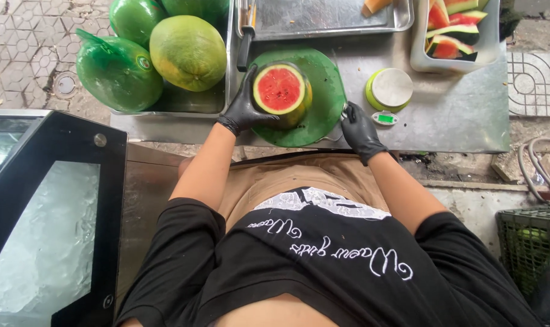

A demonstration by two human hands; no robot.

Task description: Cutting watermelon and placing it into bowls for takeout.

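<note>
left hand [243, 109] clasps cut watermelon [281, 92] on green board [323, 115]; right hand [358, 128] closed on knife [342, 114].

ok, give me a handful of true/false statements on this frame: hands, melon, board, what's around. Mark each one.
1. The left hand in a black glove grips the cut watermelon. True.
2. The watermelon sits on a green cutting board. True.
3. The right hand is resting on top of the watermelon. False: it is at the board's right edge, apart from the melon.
4. The small round scale stands to the left of the board. False: it stands to the right.
5. The white tub holds watermelon rind pieces. True.
6. The watermelon's cut face is yellow. False: it is red.
</note>
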